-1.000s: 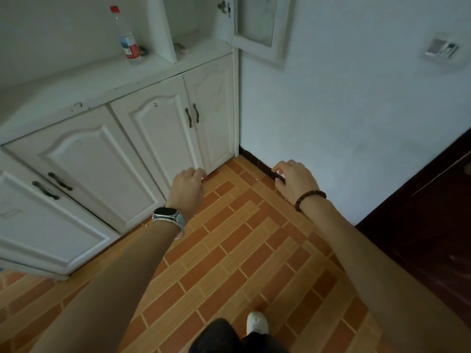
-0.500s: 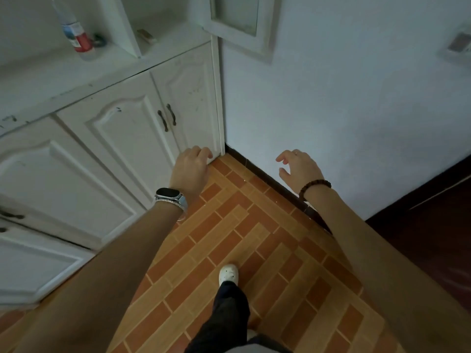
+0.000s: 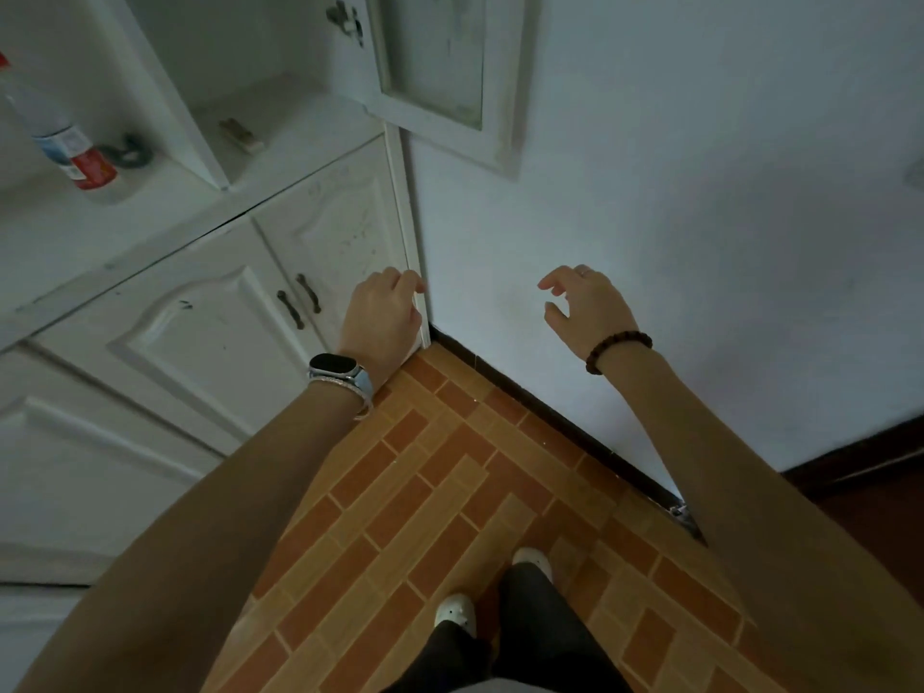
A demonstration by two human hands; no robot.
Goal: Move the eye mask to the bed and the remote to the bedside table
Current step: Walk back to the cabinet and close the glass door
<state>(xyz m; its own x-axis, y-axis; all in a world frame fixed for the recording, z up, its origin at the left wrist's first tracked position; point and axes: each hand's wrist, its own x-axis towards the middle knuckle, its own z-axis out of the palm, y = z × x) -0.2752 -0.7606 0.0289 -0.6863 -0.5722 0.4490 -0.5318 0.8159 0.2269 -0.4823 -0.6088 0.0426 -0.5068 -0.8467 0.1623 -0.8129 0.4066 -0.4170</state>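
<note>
Neither hand holds anything. My left hand (image 3: 382, 317), with a watch on the wrist, hangs loosely curled in front of the right edge of the white cabinet (image 3: 200, 332). My right hand (image 3: 585, 307), with a bead bracelet, is spread in front of the white wall, fingers apart. On the cabinet top a small dark curled object (image 3: 124, 151) lies beside a plastic bottle (image 3: 65, 142); I cannot tell what it is. A small tan oblong object (image 3: 241, 135) lies in the open shelf compartment. No bed or bedside table is in view.
The cabinet has lower doors with dark handles (image 3: 299, 301). An open glass-paned door (image 3: 440, 77) juts out above at head height. The white wall (image 3: 700, 217) stands close ahead, a dark wooden surface (image 3: 880, 472) is at right, and the floor is brick-pattern tile (image 3: 425, 517).
I have stepped closer to the cabinet corner and wall. Both hands now sit higher in view, before the cabinet edge and wall instead of over the floor.
</note>
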